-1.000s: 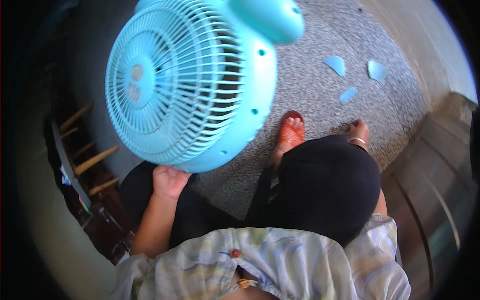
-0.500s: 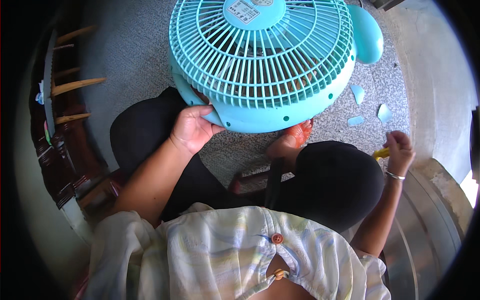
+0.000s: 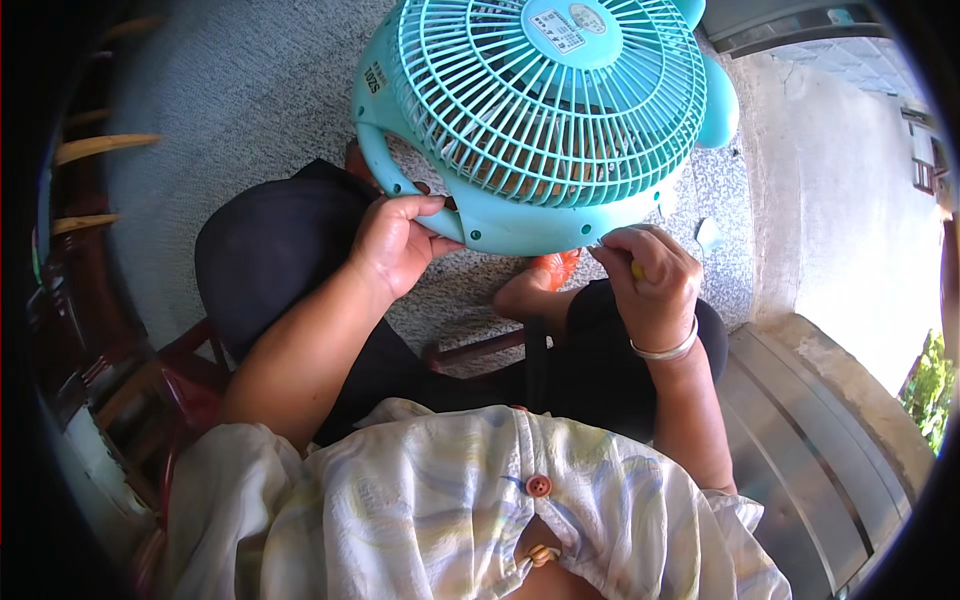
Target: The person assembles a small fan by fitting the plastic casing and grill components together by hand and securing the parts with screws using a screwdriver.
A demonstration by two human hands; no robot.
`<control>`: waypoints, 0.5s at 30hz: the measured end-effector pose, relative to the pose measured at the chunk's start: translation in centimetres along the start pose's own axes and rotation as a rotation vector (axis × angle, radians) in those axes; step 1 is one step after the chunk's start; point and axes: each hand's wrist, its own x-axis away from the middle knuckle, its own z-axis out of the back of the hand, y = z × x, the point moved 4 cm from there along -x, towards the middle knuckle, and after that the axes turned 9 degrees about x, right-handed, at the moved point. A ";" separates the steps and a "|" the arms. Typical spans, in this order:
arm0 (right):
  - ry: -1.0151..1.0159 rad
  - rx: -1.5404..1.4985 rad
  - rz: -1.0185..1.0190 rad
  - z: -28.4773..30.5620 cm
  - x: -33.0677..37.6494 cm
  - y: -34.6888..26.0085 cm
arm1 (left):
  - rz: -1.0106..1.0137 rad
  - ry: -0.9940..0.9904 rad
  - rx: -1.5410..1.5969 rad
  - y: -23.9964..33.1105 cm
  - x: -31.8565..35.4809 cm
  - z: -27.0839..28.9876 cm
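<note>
Left fingers: the left hand (image 3: 395, 240) is closed on the lower left rim of the fan (image 3: 545, 120), thumb on top and fingers curled under the edge.
Right fingers: the right hand (image 3: 650, 285) is bunched tight around a small yellow tool (image 3: 636, 270) (only a sliver of it shows, so I cannot tell what kind), with the fingertips against the fan's lower right rim.
Fan: a turquoise fan with a round grille, held in front of the person above the knees, grille side up toward the camera.
Change: half a second ago the right hand was well off to the fan's right, down by the step, just taking hold of the yellow thing; now it is up against the fan's rim. A second ago only the left hand steadied the fan, which was tilted over to the left.
Meaning: as I judge it, both hands are now set to work on the rim, the left one bracing.
Below the fan: an orange sandal (image 3: 555, 268) on the speckled floor (image 3: 250, 90), between the dark trouser knees.
Right of the fan: a pale blue shard (image 3: 708, 233) on the floor, then a concrete step (image 3: 840, 250).
Left of the fan: wooden chair parts (image 3: 95, 150) at the edge.
In the way: the right hand hides the tool's tip and the spot it touches.
</note>
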 end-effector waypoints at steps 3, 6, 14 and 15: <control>0.078 -0.022 -0.051 -1.0 -0.3 0.4 | -0.007 -0.011 0.012 0.3 0.3 0.0; 0.020 -0.025 -0.074 -1.5 -0.6 0.5 | -0.039 0.016 0.045 0.6 0.3 0.1; 0.017 -0.049 -0.052 -2.4 -0.5 1.2 | -0.073 -0.011 0.037 0.7 0.6 -0.2; 0.010 -0.048 -0.034 -2.6 -0.5 1.3 | -0.067 -0.009 0.035 0.7 0.6 -0.2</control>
